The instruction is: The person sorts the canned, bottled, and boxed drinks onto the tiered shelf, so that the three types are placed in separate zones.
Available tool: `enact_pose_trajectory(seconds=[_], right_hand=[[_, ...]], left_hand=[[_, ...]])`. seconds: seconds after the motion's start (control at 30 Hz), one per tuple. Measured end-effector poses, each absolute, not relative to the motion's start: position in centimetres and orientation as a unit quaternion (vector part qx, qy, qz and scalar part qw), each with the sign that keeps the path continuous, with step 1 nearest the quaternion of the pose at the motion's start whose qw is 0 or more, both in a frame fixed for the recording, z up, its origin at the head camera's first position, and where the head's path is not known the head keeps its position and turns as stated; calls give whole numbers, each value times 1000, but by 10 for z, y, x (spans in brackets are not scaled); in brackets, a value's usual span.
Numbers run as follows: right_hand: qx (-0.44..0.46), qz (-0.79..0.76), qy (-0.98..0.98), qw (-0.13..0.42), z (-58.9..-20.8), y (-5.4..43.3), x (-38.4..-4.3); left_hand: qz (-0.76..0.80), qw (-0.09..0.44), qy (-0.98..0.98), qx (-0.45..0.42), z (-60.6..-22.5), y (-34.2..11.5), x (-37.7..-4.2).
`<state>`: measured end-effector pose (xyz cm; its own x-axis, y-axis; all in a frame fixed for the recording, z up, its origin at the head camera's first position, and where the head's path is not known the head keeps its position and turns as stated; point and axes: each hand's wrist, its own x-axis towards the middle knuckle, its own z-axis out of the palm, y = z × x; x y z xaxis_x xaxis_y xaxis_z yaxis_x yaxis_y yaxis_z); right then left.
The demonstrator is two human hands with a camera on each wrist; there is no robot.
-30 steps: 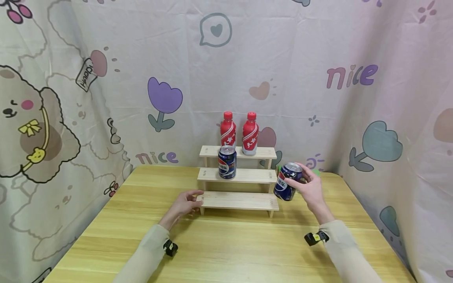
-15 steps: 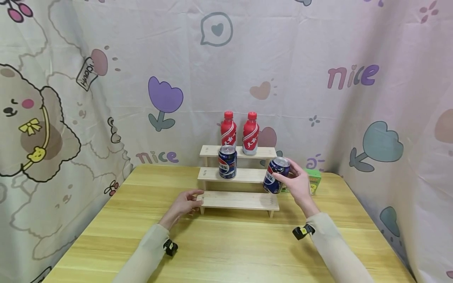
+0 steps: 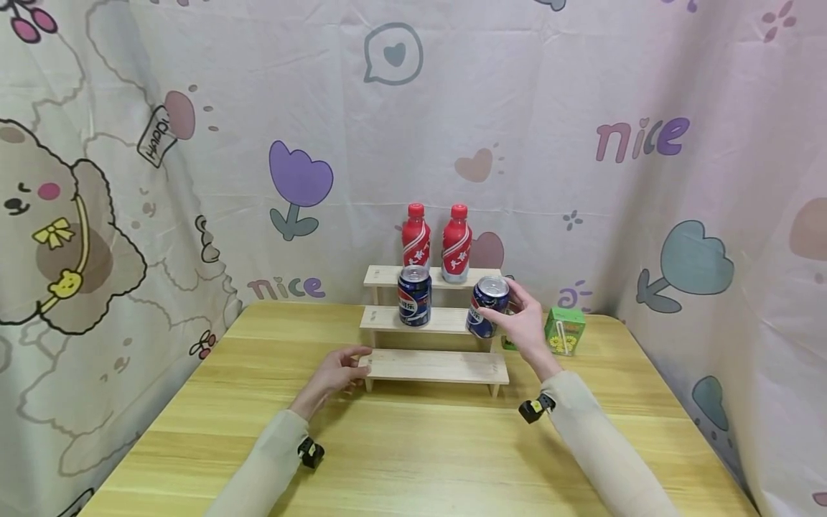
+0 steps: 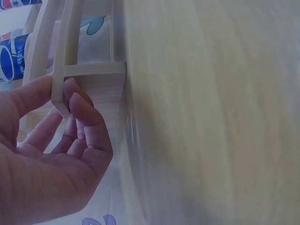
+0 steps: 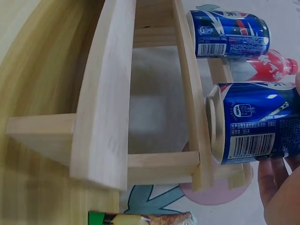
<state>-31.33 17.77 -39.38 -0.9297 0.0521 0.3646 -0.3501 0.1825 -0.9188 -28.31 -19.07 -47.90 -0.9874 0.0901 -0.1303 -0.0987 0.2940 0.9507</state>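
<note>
**Held can (image 3: 489,298) was at the right end of the wooden shelf (image 3: 433,365)**

Over my remote feed, the right hand (image 3: 525,324) was at the right end of the shelf, its fingers clamped round the blue can, thumb across the near side. The can leaned slightly, silver top up, level with the middle tier. On the right wrist view I saw its base next to that tier's edge, but I could not tell whether it touched the wood.

The left hand (image 3: 334,373) was at the shelf's left end; the left wrist view showed me its thumb and curled fingers pinching the end of the bottom board.

A matching standing can (image 3: 415,298) was upright on the middle tier, a little left of the shelf's centre. On the top tier I counted two red bottles: the left bottle (image 3: 416,240), its lower part hidden behind the standing can, and the right bottle (image 3: 456,248), right of the shelf's centre.

To the right of the shelf, I saw a green box (image 3: 565,332) with yellow flowers on the wooden table (image 3: 413,459). A second green item (image 3: 508,342), just beside the shelf's right end, was too hidden by the right hand for me to make out. Behind the shelf hung a pale curtain (image 3: 549,108) printed with tulips and hearts.
</note>
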Motion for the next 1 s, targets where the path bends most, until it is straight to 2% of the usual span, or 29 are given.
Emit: enact_pose_trajectory(seconds=[0.67,1.0], right_hand=[[136,628,-751,153,-395,133,-339],[104,611,-775,126,-391,127,-346]], left_hand=[[602,82,794,-1,-479,-192,-283],[597,86,797,7,-477,-192,-281]])
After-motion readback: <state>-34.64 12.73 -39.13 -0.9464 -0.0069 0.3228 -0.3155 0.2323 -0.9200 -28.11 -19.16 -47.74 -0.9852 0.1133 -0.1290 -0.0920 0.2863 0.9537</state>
